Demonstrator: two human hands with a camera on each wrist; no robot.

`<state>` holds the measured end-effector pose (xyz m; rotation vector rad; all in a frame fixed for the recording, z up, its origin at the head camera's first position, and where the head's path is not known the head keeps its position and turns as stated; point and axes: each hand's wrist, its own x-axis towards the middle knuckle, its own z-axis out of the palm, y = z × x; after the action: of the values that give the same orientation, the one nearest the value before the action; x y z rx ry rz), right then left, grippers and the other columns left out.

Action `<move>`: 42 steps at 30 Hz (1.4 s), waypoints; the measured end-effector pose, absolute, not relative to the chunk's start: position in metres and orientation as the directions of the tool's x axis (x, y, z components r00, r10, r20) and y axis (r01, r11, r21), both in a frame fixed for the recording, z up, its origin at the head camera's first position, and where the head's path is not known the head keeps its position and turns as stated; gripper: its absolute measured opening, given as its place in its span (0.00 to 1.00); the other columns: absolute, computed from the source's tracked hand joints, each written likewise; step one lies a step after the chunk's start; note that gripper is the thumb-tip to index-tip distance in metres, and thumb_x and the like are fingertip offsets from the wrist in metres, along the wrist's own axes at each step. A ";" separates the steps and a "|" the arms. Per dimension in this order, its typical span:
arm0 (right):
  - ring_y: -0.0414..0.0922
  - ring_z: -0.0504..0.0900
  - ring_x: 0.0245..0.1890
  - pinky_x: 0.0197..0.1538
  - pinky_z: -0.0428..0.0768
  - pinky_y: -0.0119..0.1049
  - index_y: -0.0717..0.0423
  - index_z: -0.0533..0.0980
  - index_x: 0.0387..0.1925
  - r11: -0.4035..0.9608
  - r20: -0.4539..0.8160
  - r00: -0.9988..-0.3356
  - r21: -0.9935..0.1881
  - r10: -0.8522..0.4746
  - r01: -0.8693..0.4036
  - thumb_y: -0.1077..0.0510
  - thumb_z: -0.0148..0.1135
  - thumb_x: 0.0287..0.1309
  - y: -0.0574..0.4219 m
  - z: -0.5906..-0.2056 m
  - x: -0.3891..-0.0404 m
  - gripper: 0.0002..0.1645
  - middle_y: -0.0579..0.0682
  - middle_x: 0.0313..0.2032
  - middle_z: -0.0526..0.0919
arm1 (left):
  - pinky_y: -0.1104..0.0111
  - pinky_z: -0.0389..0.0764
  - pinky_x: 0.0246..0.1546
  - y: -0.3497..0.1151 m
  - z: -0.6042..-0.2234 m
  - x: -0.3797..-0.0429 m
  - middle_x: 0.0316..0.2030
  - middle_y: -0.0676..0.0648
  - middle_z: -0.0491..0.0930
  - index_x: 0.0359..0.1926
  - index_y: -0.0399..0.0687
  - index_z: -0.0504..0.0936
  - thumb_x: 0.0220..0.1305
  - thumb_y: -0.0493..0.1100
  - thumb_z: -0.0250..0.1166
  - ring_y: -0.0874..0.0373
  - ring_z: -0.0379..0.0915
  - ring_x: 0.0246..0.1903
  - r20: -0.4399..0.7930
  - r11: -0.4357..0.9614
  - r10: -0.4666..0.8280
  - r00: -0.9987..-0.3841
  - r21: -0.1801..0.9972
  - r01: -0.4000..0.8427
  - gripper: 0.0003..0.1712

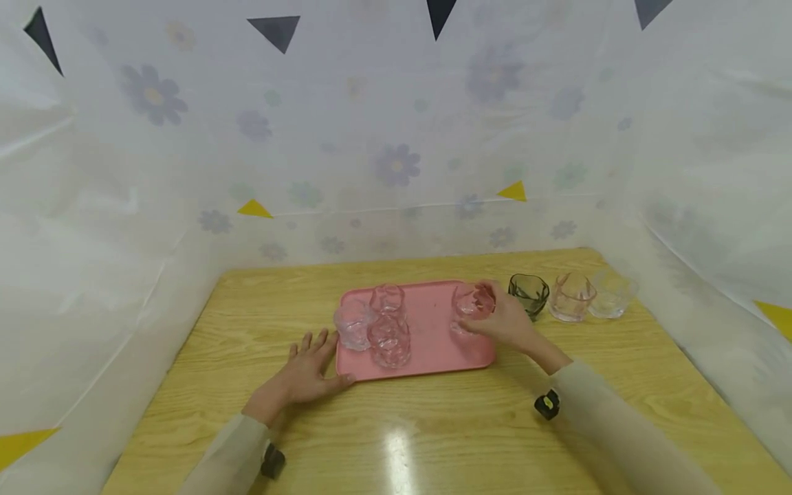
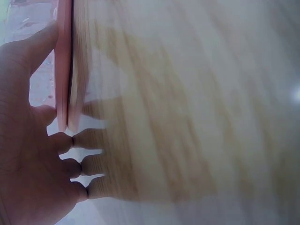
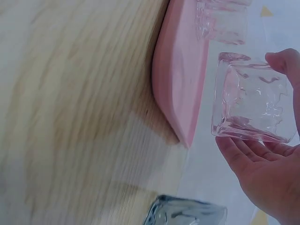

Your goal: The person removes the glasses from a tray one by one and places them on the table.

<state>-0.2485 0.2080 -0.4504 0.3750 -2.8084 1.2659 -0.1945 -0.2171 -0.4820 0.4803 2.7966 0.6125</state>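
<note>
Two arms in pale sleeves (image 1: 225, 457) are slanting up from the bottom of the frame, a small black device (image 1: 547, 404) sitting at each wrist. Left of centre, the left hand (image 1: 309, 371) is lying low, palm down and fingers spread, its thumb touching the front left corner of a pink tray (image 1: 427, 354); in the left wrist view, its outer fingertips are meeting the wood-grain counter (image 1: 334, 440). Right of centre, the right hand (image 1: 504, 320) is bending inward and gripping a clear glass (image 1: 471, 302) between thumb and fingers at the tray's right end; whether the base is touching the tray is hard to tell. In the right wrist view, the thumb is pressing one side of the glass and the fingers are supporting the other. Three more clear glasses (image 1: 390, 340) are clustering at the tray's left end. Toward the right of the frame, a smoky dark glass (image 1: 529, 294), a pinkish glass (image 1: 572, 299) and a colourless glass (image 1: 611, 295) are standing in a row. Behind everything, a white flowered curtain (image 1: 340, 124) is filling the upper frame.
</note>
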 end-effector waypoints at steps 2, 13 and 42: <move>0.61 0.78 0.67 0.64 0.81 0.59 0.62 0.61 0.76 0.630 0.134 -0.970 -0.740 -0.202 -0.234 0.43 0.82 0.54 0.217 -0.450 -0.244 0.58 0.65 0.68 0.77 | 0.26 0.34 0.76 -0.217 -0.482 -0.195 0.82 0.29 0.44 0.85 0.43 0.49 0.68 0.74 0.60 0.23 0.31 0.81 -0.158 0.859 0.364 -0.918 0.439 0.265 0.60; 0.66 0.78 0.66 0.58 0.85 0.58 0.66 0.59 0.76 0.623 0.166 -0.972 -0.747 -0.165 -0.233 0.47 0.78 0.60 0.269 -0.449 -0.221 0.55 0.71 0.69 0.73 | 0.26 0.34 0.76 -0.218 -0.482 -0.196 0.83 0.29 0.44 0.85 0.43 0.48 0.68 0.73 0.60 0.23 0.30 0.81 -0.154 0.858 0.365 -0.918 0.437 0.268 0.60; 0.73 0.73 0.63 0.52 0.79 0.62 0.70 0.52 0.78 0.731 0.110 -0.989 -0.682 0.097 -0.003 0.40 0.72 0.65 0.395 -0.461 -0.188 0.60 0.77 0.68 0.70 | 0.26 0.34 0.76 -0.217 -0.484 -0.196 0.82 0.29 0.45 0.85 0.43 0.49 0.68 0.73 0.60 0.22 0.31 0.80 -0.151 0.858 0.370 -0.916 0.433 0.276 0.60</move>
<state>-0.1884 0.3955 -0.4610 -0.0762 -2.7936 1.1005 -0.1965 -0.2173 -0.4842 0.4946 2.8041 0.6033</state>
